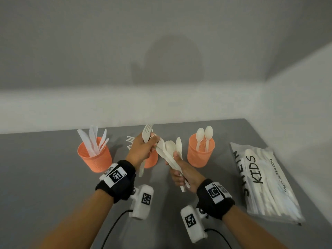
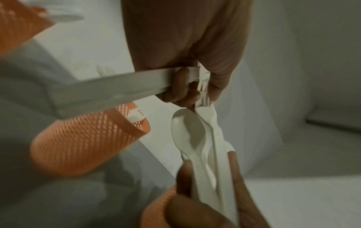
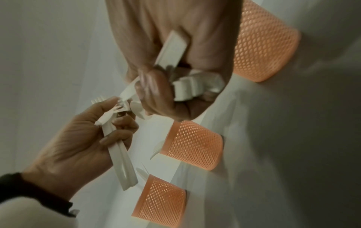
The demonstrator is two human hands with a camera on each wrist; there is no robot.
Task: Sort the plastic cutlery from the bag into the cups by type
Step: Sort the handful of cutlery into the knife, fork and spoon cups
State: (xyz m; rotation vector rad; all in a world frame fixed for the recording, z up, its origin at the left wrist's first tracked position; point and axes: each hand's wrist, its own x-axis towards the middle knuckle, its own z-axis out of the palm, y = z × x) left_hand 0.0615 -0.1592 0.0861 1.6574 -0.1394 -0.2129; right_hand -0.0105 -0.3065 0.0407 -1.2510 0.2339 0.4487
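Sorting in progress: right hand (image 1: 181, 174) grips a mixed cutlery bundle (image 1: 169, 155) upright while left hand (image 1: 142, 150) pinches forks (image 1: 147, 134) above the middle cup (image 1: 151, 159), bag (image 1: 265, 182) lying on the counter (image 1: 45, 177) alongside.

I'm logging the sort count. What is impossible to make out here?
- Middle cup, head view: contents mostly hidden behind the left hand.
- Bag, head view: pieces inside overlap, uncountable.
- Bundle in the right hand: pieces overlap; wrist views blurred.
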